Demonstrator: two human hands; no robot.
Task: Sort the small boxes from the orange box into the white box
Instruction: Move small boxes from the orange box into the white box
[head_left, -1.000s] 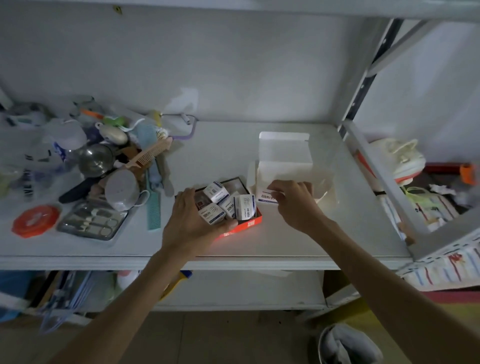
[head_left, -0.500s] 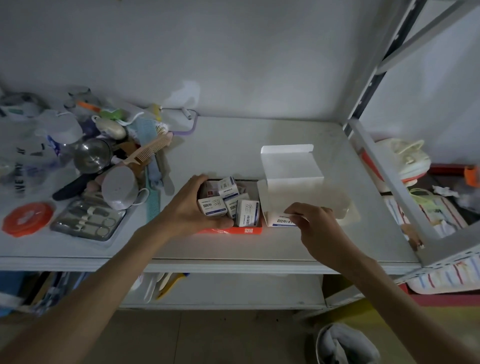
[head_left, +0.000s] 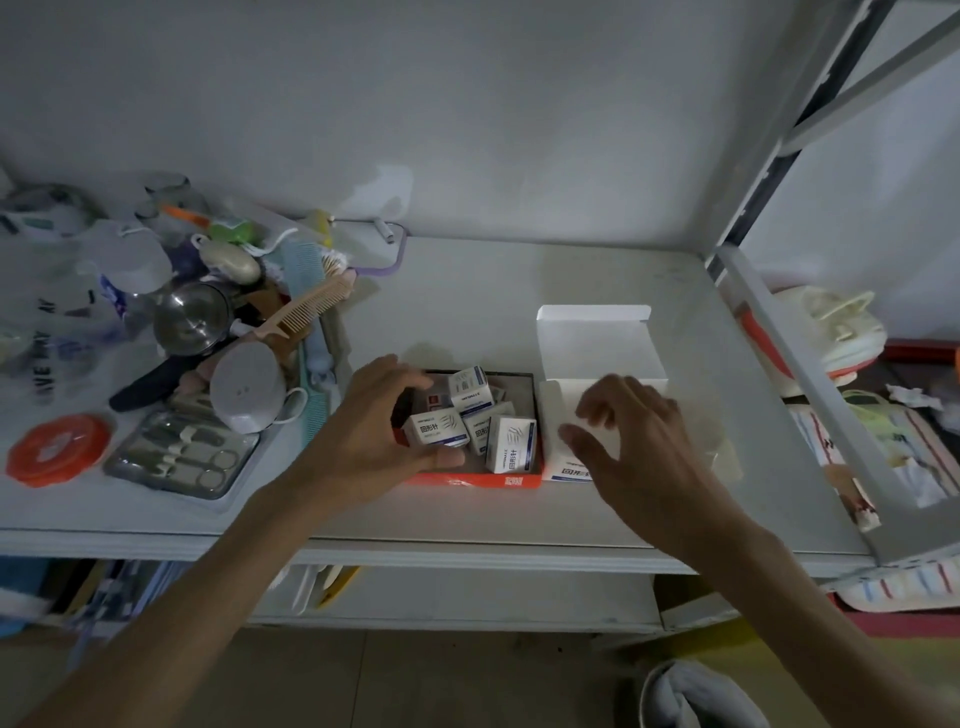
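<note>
The right hand (head_left: 631, 441) has let go of the white box (head_left: 597, 343) — fingers now spread above it.

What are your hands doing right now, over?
Left hand gripping a small box in the orange box. Right hand open, empty, over the white box. Nothing in the way.

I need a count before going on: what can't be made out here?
Head view only:
- White box interior: right hand covers it.
- Orange box left end: left hand covers it, so the small boxes can't be counted.
- Box print: too small.
</note>
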